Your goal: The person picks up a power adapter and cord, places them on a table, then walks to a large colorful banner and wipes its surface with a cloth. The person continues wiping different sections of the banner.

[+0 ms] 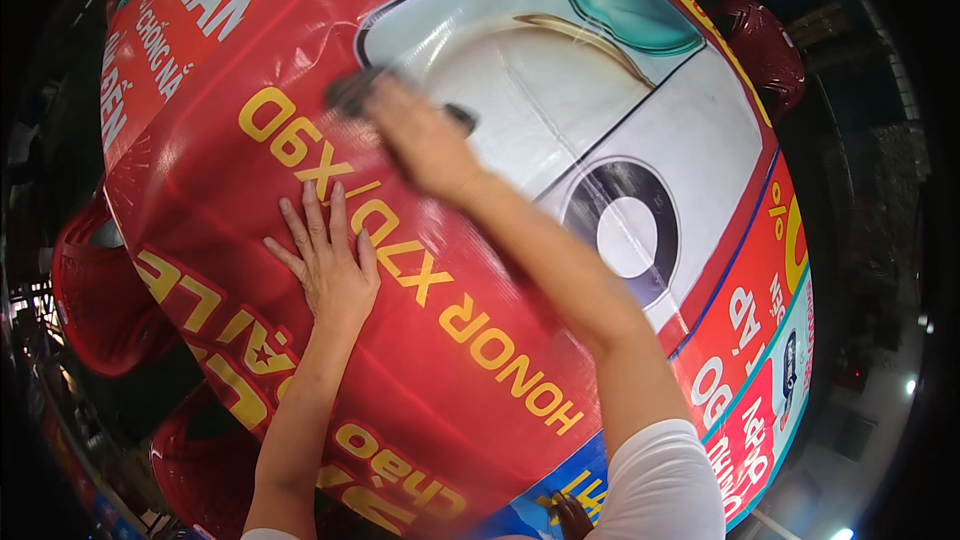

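Note:
A large printed vinyl banner, mostly red with yellow lettering and a pale picture of a device, covers a table and hangs over its sides. My left hand lies flat on the red part with its fingers spread. Farther up, my right hand presses on a dark grey cloth, at the border between the red part and the pale picture. Motion smears this hand and the cloth. Dark edges of the cloth stick out on both sides of the fingers; the rest is hidden beneath them.
Red plastic chairs stand along the left side of the table. More dark red chairs are beyond its far right edge. Faint creases run across the banner. A small dark brown thing at the lower edge cannot be made out.

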`<state>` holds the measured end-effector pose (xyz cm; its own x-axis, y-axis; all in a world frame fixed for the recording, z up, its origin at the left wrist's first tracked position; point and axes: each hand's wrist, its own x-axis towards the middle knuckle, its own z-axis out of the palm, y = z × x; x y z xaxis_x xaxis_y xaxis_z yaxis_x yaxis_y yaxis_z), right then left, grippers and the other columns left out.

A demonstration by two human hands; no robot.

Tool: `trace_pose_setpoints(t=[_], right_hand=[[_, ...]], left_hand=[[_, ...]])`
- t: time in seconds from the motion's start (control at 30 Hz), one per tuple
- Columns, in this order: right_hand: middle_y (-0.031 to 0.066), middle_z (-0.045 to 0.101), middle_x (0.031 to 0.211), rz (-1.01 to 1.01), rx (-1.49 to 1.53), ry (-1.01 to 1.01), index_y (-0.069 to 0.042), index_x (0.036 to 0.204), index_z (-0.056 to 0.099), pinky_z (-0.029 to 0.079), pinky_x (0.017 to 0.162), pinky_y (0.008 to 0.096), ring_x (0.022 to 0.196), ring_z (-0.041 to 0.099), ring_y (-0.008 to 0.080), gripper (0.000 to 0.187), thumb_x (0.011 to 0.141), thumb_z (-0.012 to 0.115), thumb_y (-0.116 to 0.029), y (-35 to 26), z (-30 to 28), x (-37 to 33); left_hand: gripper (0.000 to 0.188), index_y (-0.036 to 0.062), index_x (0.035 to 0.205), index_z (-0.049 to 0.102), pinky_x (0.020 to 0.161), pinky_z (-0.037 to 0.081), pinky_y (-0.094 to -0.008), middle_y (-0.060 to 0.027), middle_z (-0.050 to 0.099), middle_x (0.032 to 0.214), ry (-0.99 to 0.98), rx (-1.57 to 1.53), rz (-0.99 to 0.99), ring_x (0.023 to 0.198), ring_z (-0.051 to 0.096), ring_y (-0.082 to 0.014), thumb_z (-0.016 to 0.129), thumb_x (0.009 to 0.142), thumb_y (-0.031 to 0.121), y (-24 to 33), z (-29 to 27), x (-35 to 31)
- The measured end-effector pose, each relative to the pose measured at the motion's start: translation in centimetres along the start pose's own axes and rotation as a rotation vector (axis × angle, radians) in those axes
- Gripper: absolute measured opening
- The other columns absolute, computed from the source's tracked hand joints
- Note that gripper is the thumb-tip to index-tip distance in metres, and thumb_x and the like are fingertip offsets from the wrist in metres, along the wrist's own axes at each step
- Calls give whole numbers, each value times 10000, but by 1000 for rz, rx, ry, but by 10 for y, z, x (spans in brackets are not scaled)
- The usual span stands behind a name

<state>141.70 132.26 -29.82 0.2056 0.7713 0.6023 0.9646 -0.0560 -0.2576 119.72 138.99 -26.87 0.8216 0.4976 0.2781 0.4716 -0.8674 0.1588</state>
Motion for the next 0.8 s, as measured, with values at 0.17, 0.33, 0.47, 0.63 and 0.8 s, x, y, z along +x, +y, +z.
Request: trace_pose_setpoints(t=[0.17,0.33,0.47,0.63,0.8], right_hand=[[239,405,1452,731,-397,183,53,1297,492,332,1116,401,1364,358,387,427,904,437,-103,170,-76,0],[238,401,1457,621,-100,-35,-3,1325,495,393,1053,461,1311,443,362,519,824,492,-143,69,-74,1],[138,554,1347,-37,159,-245,-63,1207,629,433,1040,394,1231,548,273,436,775,599,-103,-54,-59,-57],[151,527,1373,155,-430,-141,-54,1287,560,384,1039,466,1272,493,295,394,918,419,-48,117,-118,-97],[204,455,1435,837,-590,-13,-5,1368,481,291,1137,442,1334,417,359,518,860,436,-93,229,-160,-108]], left_hand=[[710,168,1530,230,1080,9,-723,-122,122,1605,-25,5,-5,1473,68,-404,553,905,261,0,0,1],[690,176,1528,250,1076,33,-730,-122,146,1602,-55,49,-16,1469,92,-409,541,907,259,1,1,2],[633,178,1516,291,1076,44,-729,-113,159,1602,-52,75,-17,1468,98,-408,504,928,276,0,3,3],[558,176,1514,296,1078,35,-733,-104,140,1606,-70,114,6,1476,50,-395,420,981,281,-3,4,3],[561,175,1516,290,1073,35,-737,-93,143,1607,-53,135,-4,1478,55,-389,424,982,287,-3,6,2]])
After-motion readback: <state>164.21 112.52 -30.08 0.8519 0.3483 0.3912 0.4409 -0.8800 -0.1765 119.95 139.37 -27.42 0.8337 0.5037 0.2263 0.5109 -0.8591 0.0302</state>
